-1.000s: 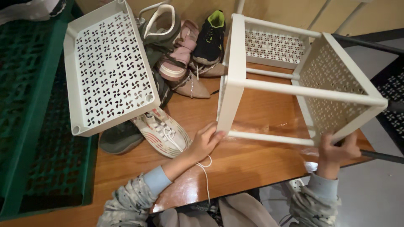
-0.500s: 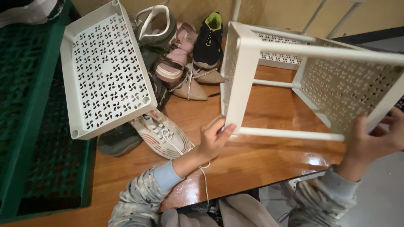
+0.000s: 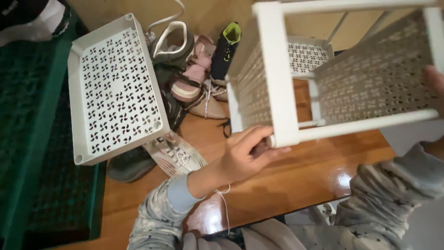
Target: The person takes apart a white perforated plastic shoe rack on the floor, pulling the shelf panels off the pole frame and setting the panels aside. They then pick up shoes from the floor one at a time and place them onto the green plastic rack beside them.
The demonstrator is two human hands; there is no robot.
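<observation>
Lifted since before: white perforated rack now off the wooden table. Left hand grips its near corner post; right hand clasps the far edge. Loose shelf tray leans left of rack, over shoes.

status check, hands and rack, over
Left hand gripping rack corner. Right hand on its far end, mostly out of frame. Rack off the table. Shoes and loose shelf beside it.

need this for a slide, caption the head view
Both hands, left hand and right hand, lift a white rack above a wooden table beside shoes.
</observation>
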